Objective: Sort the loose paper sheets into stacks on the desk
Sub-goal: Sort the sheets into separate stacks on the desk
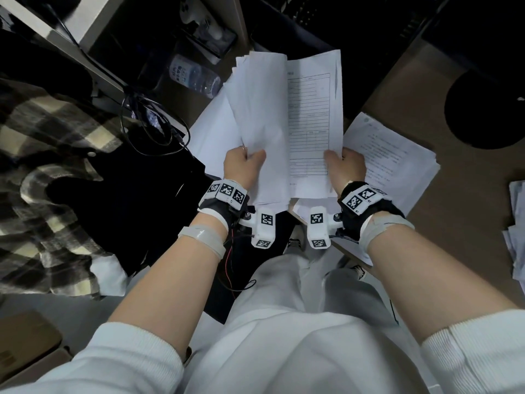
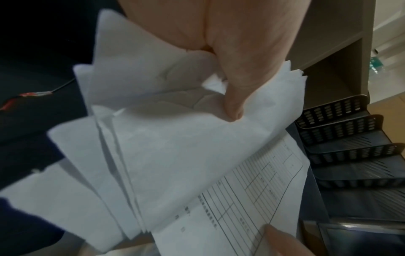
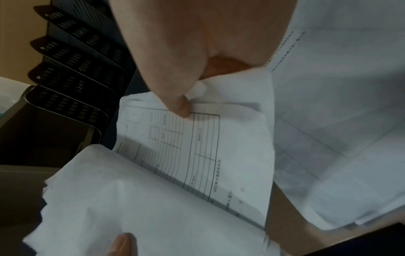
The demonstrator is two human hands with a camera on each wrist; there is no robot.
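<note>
left hand (image 1: 243, 163) was gripping the fanned bundle (image 1: 260, 115) above the desk's (image 1: 460, 211) near edge. right hand (image 1: 345, 166) pinched the form sheet (image 1: 311, 123), long axis pointing away. the printed stack (image 1: 395, 163) lay just right of it, so right hand was nearer.

Pretty dim overall, dark corners in the head view with heavy wide-angle bending at the edges. Both wrist views are soft, blurry and grainy up close.
</note>
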